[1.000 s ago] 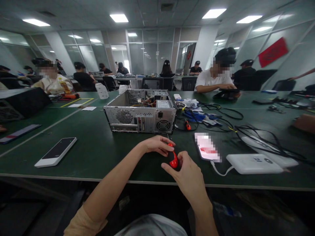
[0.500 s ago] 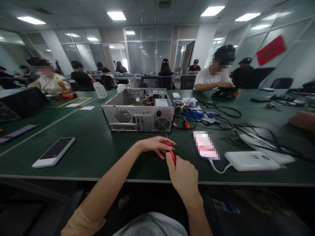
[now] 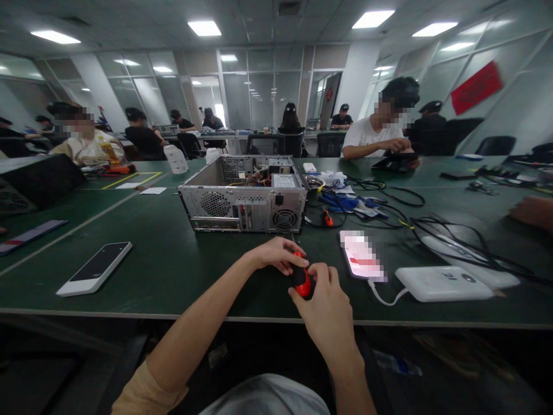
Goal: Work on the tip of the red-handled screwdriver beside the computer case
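A screwdriver with a red and black handle (image 3: 302,282) is held between both hands over the near part of the table. My left hand (image 3: 279,253) closes on the handle's far end, thumb on top. My right hand (image 3: 326,300) has its thumb and fingers around the near end, in what looks like a loose grip. Of the shaft, only a faint thin line shows beyond my left fingers. Just past the hands stands an open computer case (image 3: 242,196), its rear panel facing me, with wires and a power supply inside.
Right of the case lie blue gloves (image 3: 352,203), black cables (image 3: 401,199) and an orange screwdriver (image 3: 327,218). A lit phone (image 3: 362,256) is wired to a white power bank (image 3: 443,283). At left lies a white-edged device (image 3: 95,268). A co-worker (image 3: 380,129) sits opposite.
The screwdriver handle has turned and now shows more of its red and black body. My right fingers have loosened and spread around its near end. My left hand has shifted slightly.
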Motion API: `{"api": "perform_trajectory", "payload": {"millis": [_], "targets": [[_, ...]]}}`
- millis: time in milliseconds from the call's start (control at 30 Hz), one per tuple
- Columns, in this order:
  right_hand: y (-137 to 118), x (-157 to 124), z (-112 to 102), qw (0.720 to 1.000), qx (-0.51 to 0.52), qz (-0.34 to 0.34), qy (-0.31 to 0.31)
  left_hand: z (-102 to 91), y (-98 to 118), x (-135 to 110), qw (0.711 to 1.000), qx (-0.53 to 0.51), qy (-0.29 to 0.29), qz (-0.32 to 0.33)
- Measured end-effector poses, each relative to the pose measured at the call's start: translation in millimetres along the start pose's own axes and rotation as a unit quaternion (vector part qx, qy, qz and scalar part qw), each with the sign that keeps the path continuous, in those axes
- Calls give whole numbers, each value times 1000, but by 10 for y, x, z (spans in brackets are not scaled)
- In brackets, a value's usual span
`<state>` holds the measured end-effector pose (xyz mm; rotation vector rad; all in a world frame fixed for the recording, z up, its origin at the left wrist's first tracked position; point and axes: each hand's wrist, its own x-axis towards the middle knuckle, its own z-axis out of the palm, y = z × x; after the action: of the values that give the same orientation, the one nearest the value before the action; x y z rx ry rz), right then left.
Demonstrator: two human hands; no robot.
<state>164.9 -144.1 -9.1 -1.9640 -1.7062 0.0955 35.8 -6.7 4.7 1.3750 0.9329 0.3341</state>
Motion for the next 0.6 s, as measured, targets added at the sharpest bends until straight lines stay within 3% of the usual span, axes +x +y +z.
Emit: {"api": "perform_trajectory", "payload": {"millis": [167, 400, 600], "targets": [[-23, 10, -16, 999, 41, 15, 18, -15, -12, -6, 1000, 15, 1, 9], [-28, -2, -50, 998, 41, 43, 9, -135, -62, -10, 996, -39, -81, 27], [-43, -3, -69, 997, 23, 70, -13, -154, -61, -4, 996, -27, -85, 23]]}}
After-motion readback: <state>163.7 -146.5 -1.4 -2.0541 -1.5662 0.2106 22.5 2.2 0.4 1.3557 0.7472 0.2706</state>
